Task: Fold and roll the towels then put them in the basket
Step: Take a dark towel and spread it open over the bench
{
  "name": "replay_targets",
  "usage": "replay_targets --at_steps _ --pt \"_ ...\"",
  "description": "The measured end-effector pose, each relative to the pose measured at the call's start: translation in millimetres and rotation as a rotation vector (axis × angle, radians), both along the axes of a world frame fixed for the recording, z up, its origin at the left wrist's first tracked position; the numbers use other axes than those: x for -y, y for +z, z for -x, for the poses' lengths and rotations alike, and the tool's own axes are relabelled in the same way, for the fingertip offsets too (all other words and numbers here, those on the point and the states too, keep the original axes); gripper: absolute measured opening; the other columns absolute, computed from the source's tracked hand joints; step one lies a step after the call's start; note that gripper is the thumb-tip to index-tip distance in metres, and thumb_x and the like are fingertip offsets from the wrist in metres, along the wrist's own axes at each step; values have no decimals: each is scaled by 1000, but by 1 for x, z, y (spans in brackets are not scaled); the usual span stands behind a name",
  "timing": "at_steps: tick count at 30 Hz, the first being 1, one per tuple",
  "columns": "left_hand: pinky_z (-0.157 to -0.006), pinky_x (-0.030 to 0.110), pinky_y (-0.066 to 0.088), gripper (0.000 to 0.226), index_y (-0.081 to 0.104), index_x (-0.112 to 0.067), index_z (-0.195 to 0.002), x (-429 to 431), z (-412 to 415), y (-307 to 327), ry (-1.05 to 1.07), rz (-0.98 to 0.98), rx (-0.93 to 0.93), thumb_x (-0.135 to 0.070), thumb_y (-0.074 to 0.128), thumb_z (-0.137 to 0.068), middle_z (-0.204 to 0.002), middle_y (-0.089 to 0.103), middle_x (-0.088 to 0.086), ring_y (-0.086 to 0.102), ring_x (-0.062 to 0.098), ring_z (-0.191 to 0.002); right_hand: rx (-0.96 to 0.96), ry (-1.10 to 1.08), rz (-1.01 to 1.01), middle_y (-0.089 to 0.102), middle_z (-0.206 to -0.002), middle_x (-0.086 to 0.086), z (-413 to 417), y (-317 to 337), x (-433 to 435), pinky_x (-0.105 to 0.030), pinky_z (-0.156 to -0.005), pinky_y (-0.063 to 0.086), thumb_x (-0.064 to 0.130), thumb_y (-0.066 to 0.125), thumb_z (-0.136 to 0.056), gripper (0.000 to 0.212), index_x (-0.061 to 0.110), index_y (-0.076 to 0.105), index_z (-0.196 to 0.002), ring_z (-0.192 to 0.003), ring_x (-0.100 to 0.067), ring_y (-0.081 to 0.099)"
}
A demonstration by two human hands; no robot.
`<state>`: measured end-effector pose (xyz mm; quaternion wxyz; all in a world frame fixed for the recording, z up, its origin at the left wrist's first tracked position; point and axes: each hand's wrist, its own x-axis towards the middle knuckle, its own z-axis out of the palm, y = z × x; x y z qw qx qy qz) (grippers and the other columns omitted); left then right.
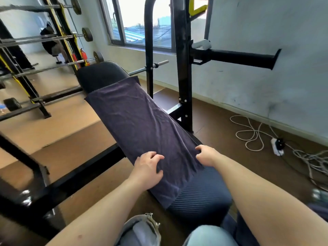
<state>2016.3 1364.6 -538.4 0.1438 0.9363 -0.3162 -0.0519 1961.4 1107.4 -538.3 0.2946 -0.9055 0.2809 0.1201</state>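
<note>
A dark purple towel (140,121) lies stretched lengthwise along a black padded weight bench (200,196), folded into a long strip. My left hand (148,170) rests on the towel's left edge near its close end, fingers curled over the cloth. My right hand (206,156) pinches the towel's right edge at about the same level. The near end of the towel hangs slightly off the bench's left side. No basket is in view.
A black rack upright (183,68) with a side bar (239,58) stands right of the bench. Barbells on a yellow-black rack (58,38) fill the left. White cables and a power strip (276,146) lie on the brown floor at right. My knees (209,235) are at the bottom.
</note>
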Motion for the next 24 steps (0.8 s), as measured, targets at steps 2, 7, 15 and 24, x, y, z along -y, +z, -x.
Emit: replay_targets --at_steps 2,7,15,24 --pt "-123 46 22 54 47 -38 -146 2 4 -6 -29 -74 50 -43 62 -94 -158 37 -3 27 22 -149 -31 -7 -9 53 -149 -6 4 -8 5 -30 -104 43 12 46 -95 52 19 51 -146 -134 -29 51" --pt "-126 57 3 57 35 -42 -149 6 8 -15 -55 -224 55 -46 57 -97 -168 16 0 1 26 -157 -33 4 -20 58 -144 -8 2 -24 17 -34 -105 48 7 45 -90 52 15 61 -139 -129 -33 55" --pt "-122 65 -9 72 24 -42 -154 14 16 -24 -61 -392 51 -49 63 -93 -168 -14 3 -21 35 -154 46 -113 43 47 -149 -15 -2 -43 46 -38 -108 43 17 47 -92 55 14 54 -147 -132 -40 49" --pt "-104 49 33 32 59 -32 -101 5 33 -42 -395 -177 293 -52 66 -78 -142 46 0 41 30 -136 171 -175 6 62 -135 -9 8 -50 43 -36 -103 48 9 53 -92 41 20 62 -131 -124 -32 57"
